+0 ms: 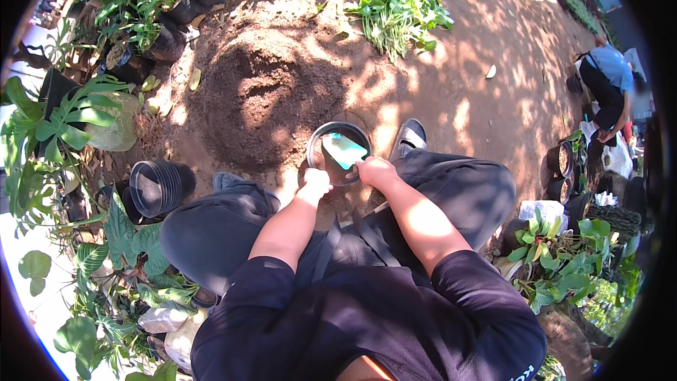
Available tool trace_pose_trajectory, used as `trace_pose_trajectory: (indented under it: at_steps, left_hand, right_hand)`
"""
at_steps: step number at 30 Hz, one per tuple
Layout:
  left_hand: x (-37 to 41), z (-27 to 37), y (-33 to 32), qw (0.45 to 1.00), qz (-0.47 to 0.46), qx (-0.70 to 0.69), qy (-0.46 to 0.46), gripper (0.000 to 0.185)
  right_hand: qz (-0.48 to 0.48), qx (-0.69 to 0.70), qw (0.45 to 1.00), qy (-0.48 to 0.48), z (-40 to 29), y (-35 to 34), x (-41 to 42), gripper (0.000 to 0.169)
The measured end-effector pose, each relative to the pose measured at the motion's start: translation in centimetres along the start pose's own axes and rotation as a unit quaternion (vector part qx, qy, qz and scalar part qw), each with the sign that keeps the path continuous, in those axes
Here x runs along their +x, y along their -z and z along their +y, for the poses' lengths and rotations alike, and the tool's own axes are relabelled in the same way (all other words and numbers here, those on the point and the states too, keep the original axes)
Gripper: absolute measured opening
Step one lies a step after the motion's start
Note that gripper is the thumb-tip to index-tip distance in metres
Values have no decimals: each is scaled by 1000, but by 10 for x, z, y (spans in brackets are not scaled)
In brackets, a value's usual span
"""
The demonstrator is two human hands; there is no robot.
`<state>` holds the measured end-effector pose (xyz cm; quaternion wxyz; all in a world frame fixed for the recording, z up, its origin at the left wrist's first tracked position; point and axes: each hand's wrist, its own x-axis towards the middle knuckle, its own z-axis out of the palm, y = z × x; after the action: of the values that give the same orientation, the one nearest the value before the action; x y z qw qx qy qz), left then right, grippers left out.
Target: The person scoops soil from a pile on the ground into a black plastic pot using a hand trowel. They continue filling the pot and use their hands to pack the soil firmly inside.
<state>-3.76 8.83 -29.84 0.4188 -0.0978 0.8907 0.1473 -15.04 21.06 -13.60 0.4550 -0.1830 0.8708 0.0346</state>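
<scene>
A round black plastic plant pot (pixel 365 135) stands on the ground between my feet, with brown soil inside. My left hand (pixel 318 180) grips the pot's near left rim. In my right hand (pixel 374 170) is the handle of a hand trowel (pixel 344 150), whose turquoise blade lies inside the pot's mouth, over the soil. Part of the trowel's handle is hidden by my fingers. Just beyond the pot, to the left, rises a mound of dark loose soil (pixel 254 100) with a hollow in its top.
A stack of black pots (pixel 158 188) lies tilted by my left knee. Leafy cut plants (pixel 399 10) lie in a heap on the ground ahead. Black grow bags with plants (pixel 166 39) line the far left. A person (pixel 608 79) bends over at the right, near more pots (pixel 560 160).
</scene>
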Motion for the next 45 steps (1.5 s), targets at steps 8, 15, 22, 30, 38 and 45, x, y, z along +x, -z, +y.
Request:
trace_pose_trajectory:
  at_steps: [8, 15, 22, 30, 38, 45]
  left_hand:
    - [21, 10, -14, 860, 32, -456, 226, 17]
    - [19, -18, -35, 905, 55, -401, 133, 18]
    - [-4, 26, 12, 688, 143, -635, 321, 19]
    - [8, 11, 1, 998, -18, 32, -49, 29]
    - [4, 22, 6, 727, 71, -604, 318, 26]
    - [-23, 16, 20, 758, 159, -536, 335, 26]
  right_hand:
    - [45, 35, 998, 0, 23, -22, 17, 44]
    - [12, 0, 999, -38, -6, -1, 0, 42]
    - [-31, 57, 994, -86, 24, -22, 27, 43]
    - [-53, 148, 980, -119, 15, -8, 7, 50]
    - [-48, 23, 995, -88, 2, 4, 6, 51]
    - [51, -32, 996, 65, -29, 142, -73, 45]
